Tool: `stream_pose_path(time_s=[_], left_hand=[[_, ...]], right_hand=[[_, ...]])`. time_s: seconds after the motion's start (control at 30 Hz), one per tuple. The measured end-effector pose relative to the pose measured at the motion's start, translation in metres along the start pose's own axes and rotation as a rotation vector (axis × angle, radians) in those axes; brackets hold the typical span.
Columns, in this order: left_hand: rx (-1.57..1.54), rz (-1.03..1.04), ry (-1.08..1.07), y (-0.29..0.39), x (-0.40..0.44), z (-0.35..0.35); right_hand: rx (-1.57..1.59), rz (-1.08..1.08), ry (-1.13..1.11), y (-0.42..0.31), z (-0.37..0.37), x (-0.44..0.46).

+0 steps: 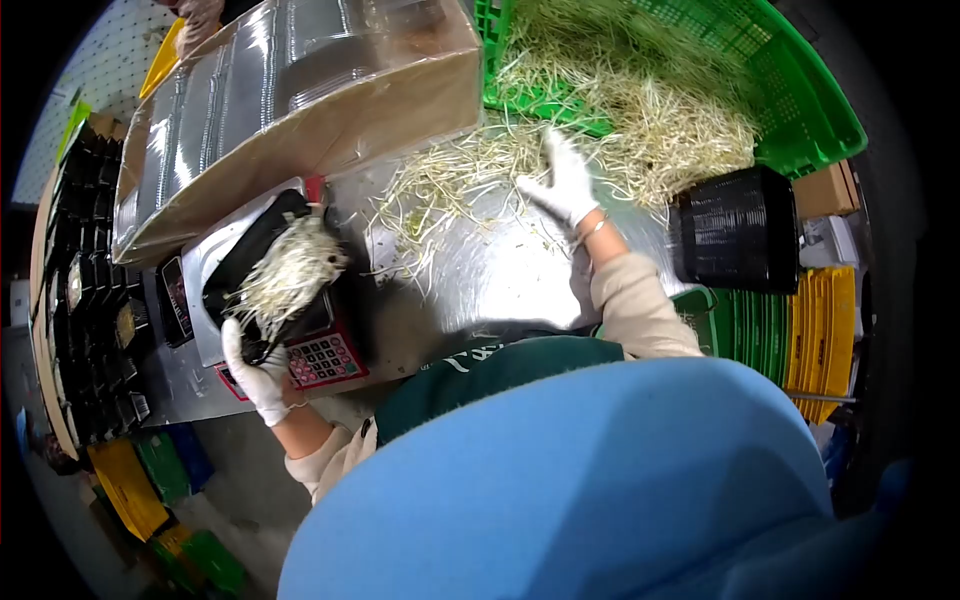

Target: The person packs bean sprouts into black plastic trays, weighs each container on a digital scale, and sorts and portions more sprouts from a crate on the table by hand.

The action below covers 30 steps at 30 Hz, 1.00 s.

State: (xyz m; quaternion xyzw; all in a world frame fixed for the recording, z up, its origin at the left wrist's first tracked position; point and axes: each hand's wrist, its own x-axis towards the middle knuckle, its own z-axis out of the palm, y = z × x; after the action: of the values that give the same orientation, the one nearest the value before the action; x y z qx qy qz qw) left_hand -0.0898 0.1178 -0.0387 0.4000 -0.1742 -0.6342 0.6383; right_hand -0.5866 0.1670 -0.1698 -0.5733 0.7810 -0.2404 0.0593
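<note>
My left hand (258, 372), in a white glove, grips the near edge of a black tray (232, 268) over the red and white scale (325, 358). A bunch of pale sprouts (295, 265) lies in that tray. My right hand (565, 185), also gloved, is at the loose sprouts (455, 185) on the metal table (500, 270); its thumb and fingers are spread apart and nothing shows between them. Beyond it, a large heap of sprouts (680, 120) spills from a tipped green crate (800, 100).
A box of clear plastic lids (300, 130) stands at the back left. Black containers (738, 228) are stacked right of the heap, near yellow crates (822, 340). Filled black trays (95, 290) line the left side. Another person's hand (197, 25) shows at the top left.
</note>
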Motion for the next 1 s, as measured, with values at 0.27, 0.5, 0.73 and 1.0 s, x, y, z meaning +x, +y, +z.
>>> stream_pose_path(time_s=[0.27,0.5,0.73,1.0], left_hand=[[0.962,1.104,0.053,0.006,-0.039,0.08],[1.666,0.879,-0.263,-0.219,0.064,0.12],[0.936,0.115,-1.189,-0.276,0.036,0.075],[1.772,0.43,-1.116,-0.161,-0.062,0.031]], right_hand=[[0.4,-0.083,-0.053,-0.024,-0.018,0.077],[0.11,-0.223,-0.366,-0.071,0.032,0.046],[0.714,-0.217,-0.486,-0.042,-0.035,-0.018],[0.101,-0.127,-0.136,-0.023,-0.046,-0.09]])
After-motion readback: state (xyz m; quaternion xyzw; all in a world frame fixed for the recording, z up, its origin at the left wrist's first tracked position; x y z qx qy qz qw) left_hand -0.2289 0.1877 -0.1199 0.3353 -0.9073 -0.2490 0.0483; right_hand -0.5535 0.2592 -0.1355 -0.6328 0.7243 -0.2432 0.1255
